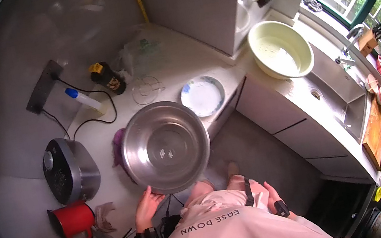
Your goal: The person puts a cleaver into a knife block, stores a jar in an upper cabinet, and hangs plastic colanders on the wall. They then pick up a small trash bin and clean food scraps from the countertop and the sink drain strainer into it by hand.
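Observation:
My left hand (148,209) is at the near edge of a large stainless steel basin (166,146), its fingers stretched out and apart. Its fingertips come up to the rim, but whether they touch I cannot tell. The basin sits on the counter's edge, with a piece of purple cloth (118,149) partly under its left side. My right hand (272,197) hangs beside my body over the floor, fingers loosely extended and holding nothing. A white plate with a blue floral rim (203,96) lies just beyond the basin.
Left are a rice cooker (71,169), a red kettle (73,222) and a spray bottle (85,100). A dark bottle (108,78) stands behind. At the right are a pale green basin (270,66), a sink (334,99) and a cutting board (376,134).

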The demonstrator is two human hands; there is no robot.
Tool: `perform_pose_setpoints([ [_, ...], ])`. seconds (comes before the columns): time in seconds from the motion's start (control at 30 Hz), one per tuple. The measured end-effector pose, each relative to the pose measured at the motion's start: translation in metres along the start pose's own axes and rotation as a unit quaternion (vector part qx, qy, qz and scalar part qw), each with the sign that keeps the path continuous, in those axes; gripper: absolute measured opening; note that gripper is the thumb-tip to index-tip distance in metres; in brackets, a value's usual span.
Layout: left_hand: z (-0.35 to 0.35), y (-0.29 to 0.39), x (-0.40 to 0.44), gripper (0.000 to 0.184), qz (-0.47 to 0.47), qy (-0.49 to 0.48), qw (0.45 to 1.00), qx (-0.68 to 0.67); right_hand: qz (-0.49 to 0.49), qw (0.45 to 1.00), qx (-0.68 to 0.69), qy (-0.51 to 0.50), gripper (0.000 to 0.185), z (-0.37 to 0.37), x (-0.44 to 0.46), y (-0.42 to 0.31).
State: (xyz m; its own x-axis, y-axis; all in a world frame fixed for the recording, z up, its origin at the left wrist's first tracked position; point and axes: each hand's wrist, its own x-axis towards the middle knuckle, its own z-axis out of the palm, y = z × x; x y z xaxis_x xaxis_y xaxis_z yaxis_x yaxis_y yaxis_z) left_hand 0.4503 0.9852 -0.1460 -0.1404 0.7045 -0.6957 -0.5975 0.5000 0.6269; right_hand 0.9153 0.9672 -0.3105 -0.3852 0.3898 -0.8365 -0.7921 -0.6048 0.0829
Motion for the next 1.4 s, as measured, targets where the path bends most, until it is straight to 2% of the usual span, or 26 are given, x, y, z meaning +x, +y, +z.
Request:
perform_pose_setpoints([
  [0.07,-0.009,0.007,0.023,0.029,-0.035,-0.032,0.997,-0.063,0.006,0.999,-0.030,-0.041,0.042,0.037,-0.004,0.003],
  [0.13,-0.011,0.007,0.040,0.024,-0.037,-0.055,0.998,-0.013,0.009,0.997,-0.056,-0.051,0.042,0.044,0.000,-0.001],
  [0.23,-0.033,-0.005,0.061,0.022,-0.059,-0.054,0.997,-0.001,0.008,0.976,-0.218,0.005,0.047,0.041,0.023,-0.011],
  [0.27,-0.028,-0.005,0.062,0.021,-0.052,-0.047,0.998,0.001,0.008,0.937,-0.339,0.085,0.059,-0.020,0.077,-0.035],
  [0.3,-0.025,-0.002,0.066,0.021,-0.043,-0.041,0.998,0.005,-0.046,0.833,-0.534,0.138,0.062,0.001,0.071,-0.037],
  [0.33,-0.027,-0.002,0.068,0.022,-0.046,-0.036,0.998,0.006,-0.099,0.685,-0.697,0.186,0.065,0.034,0.047,-0.038],
  [0.37,-0.031,-0.001,0.072,0.022,-0.041,-0.035,0.999,0.007,-0.146,0.501,-0.822,0.228,0.069,0.073,0.019,-0.032],
  [0.4,-0.035,-0.003,0.074,0.022,-0.041,-0.033,0.999,0.008,-0.158,0.548,-0.788,0.231,0.074,0.100,0.006,-0.023],
  [0.5,-0.036,-0.002,0.071,0.022,-0.044,-0.028,0.999,0.017,-0.239,0.594,-0.738,0.212,0.072,0.144,0.007,-0.022],
  [0.53,-0.035,0.002,0.069,0.022,-0.043,-0.027,0.999,0.017,-0.232,0.694,-0.660,0.169,0.066,0.156,0.012,-0.024],
  [0.63,-0.036,-0.001,0.072,0.021,-0.033,-0.022,0.999,0.004,-0.263,0.744,-0.608,0.089,0.060,0.210,0.016,-0.027],
  [0.8,-0.032,0.006,0.066,0.024,-0.019,-0.029,0.998,-0.047,-0.234,0.726,-0.646,0.041,0.058,0.255,0.042,-0.048],
  [0.9,0.004,0.041,0.039,0.026,0.018,0.014,0.995,-0.094,-0.227,0.716,-0.659,0.033,0.057,0.269,0.052,-0.055],
  [1.03,0.040,0.087,0.025,0.027,0.079,0.005,0.996,-0.051,-0.219,0.708,-0.671,0.005,0.056,0.293,0.061,-0.069],
  [1.17,0.072,0.106,0.066,0.018,0.089,0.031,0.991,-0.097,-0.212,0.718,-0.662,-0.032,0.055,0.308,0.072,-0.078],
  [1.23,0.083,0.116,0.092,0.011,0.063,-0.016,0.994,-0.093,-0.211,0.715,-0.665,-0.037,0.054,0.314,0.076,-0.079],
  [1.3,0.108,0.129,0.106,0.007,0.088,-0.032,0.991,-0.100,-0.212,0.709,-0.672,-0.032,0.053,0.311,0.075,-0.081],
  [1.4,0.122,0.134,0.149,0.012,0.103,-0.057,0.987,-0.106,-0.187,0.711,-0.677,-0.035,0.055,0.302,0.075,-0.090],
])
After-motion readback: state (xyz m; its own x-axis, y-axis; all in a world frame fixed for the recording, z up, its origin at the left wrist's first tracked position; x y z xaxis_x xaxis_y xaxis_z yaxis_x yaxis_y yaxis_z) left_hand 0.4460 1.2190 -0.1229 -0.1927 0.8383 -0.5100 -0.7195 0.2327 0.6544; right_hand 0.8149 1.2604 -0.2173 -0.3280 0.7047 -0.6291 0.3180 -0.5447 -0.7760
